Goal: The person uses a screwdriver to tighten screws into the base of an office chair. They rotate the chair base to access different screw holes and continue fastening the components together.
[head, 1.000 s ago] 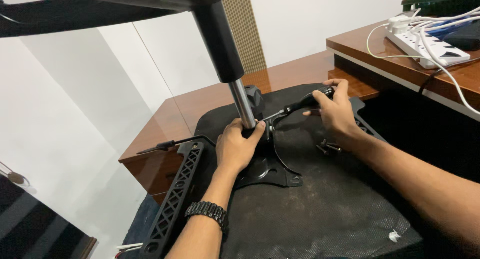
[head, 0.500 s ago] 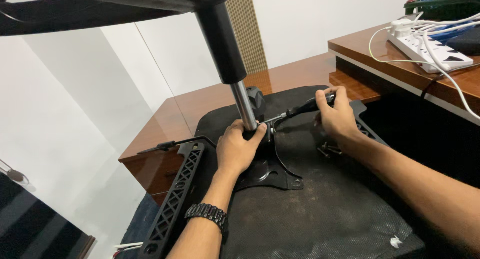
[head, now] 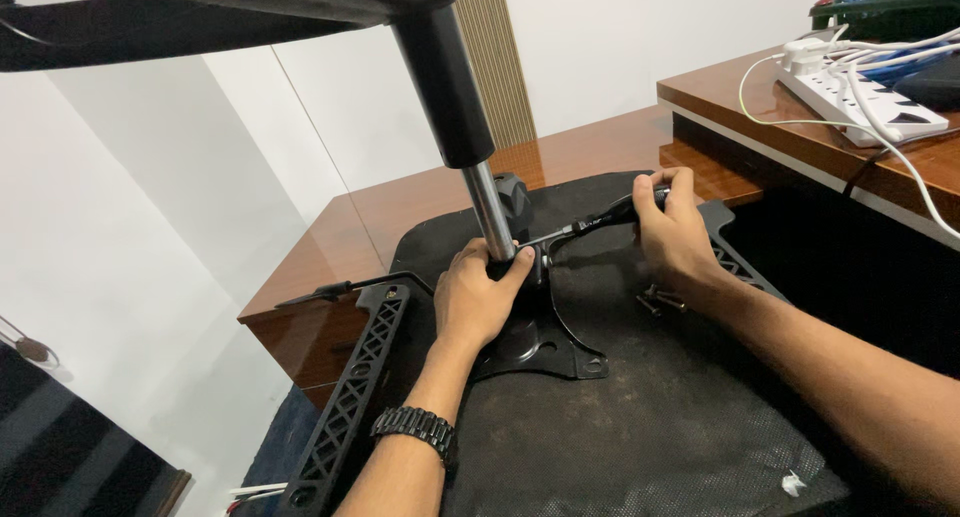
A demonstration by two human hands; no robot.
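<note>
Left hand (head: pixel 478 295) wrapped round the base of the gas cylinder (head: pixel 490 212), pressing on the black mount plate (head: pixel 545 347). Right hand (head: pixel 672 227) has a closed grip on the lever handle (head: pixel 610 217), w/ loose screws (head: pixel 660 301) just beside it.

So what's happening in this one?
A person is working on an office chair turned upside down on a wooden desk. The left hand grips the base of the chrome gas-lift column where it meets the black metal mounting plate. The right hand holds the black handle of a ratchet-type tool whose head reaches to the plate beside the column. A few loose bolts lie on the fabric seat underside near the right wrist.
</note>
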